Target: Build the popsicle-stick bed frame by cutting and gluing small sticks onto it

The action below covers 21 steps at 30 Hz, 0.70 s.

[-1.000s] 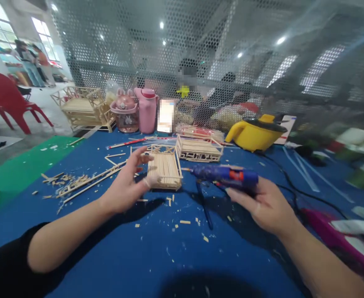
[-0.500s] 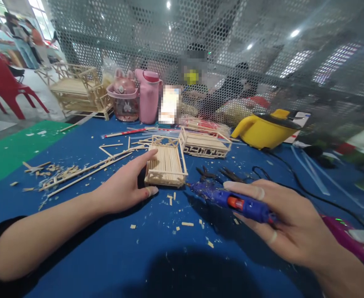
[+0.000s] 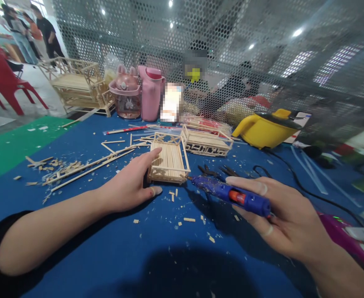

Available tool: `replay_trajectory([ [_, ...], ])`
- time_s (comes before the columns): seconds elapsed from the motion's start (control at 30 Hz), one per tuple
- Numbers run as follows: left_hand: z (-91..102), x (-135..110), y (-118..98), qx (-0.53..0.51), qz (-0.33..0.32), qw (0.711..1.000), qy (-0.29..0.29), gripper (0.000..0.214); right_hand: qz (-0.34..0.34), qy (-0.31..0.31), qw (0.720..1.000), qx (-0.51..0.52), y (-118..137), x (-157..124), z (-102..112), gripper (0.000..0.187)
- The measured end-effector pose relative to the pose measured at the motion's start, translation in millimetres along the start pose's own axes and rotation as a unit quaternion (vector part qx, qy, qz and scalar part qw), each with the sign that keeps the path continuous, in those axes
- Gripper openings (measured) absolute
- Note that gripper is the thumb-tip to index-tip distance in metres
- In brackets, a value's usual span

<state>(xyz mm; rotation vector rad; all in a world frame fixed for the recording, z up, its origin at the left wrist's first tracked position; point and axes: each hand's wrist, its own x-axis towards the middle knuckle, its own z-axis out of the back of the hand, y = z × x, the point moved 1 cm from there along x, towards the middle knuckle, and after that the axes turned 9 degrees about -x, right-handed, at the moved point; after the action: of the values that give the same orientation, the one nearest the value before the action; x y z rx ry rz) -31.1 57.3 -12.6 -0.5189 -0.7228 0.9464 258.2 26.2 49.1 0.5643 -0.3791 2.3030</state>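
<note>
My left hand (image 3: 131, 184) rests on the blue table, its fingers against the left side of a small wooden stick frame (image 3: 168, 163), thumb at the frame's near corner. My right hand (image 3: 281, 217) grips a blue glue gun (image 3: 231, 194) with an orange trigger. The gun's nozzle points left and sits at the frame's near right corner.
A second stick frame (image 3: 206, 142) lies behind the first. Loose sticks and chips (image 3: 76, 167) litter the left. Pink bottles (image 3: 150, 97), a larger stick model (image 3: 76, 85), a yellow pot (image 3: 264, 130), black pliers (image 3: 219, 170), a cable (image 3: 296, 178) and a mesh screen stand behind. People stand far left.
My left hand came down onto the table against the frame. My right hand lowered the glue gun until its nozzle reached the frame's near corner.
</note>
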Motion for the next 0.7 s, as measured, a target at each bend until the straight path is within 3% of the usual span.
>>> replay_trajectory([
  [0.7,-0.3,0.7,-0.4,0.012,0.018,1.0,0.008,0.088,-0.007,0.007,1.0,-0.005,-5.2,-2.1,3.1,0.036],
])
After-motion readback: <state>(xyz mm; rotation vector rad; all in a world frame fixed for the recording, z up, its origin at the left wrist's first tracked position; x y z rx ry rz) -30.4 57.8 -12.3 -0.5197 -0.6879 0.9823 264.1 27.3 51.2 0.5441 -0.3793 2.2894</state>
